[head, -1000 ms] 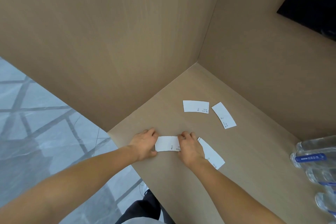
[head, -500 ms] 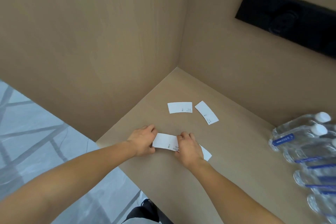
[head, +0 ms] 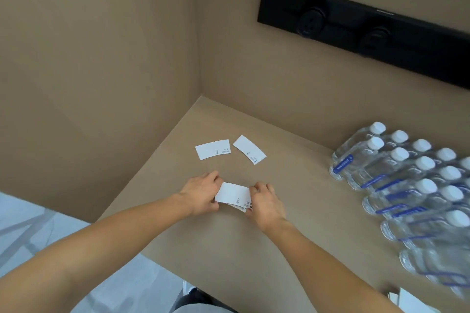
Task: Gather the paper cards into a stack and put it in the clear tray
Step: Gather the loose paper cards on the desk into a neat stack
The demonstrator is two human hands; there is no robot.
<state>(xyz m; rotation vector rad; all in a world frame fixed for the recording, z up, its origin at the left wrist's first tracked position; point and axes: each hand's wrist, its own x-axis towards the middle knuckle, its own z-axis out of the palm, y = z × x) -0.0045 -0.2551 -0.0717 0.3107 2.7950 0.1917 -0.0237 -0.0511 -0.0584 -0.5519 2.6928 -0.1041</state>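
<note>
A small stack of white paper cards sits between both hands on the tan table. My left hand pinches its left end and my right hand grips its right end; the edge of a lower card peeks out beneath. Two more white cards lie flat farther back: one straight, the other angled to its right. No clear tray is in view.
Rows of clear water bottles with white caps fill the table's right side. A black socket strip runs along the back wall. Tan walls meet in a corner behind the cards. White paper edges show at the bottom right.
The card that lay to the right of my hands has come under the held card, forming a stack. The view has shifted right, so that the bottles and the socket strip now show.
</note>
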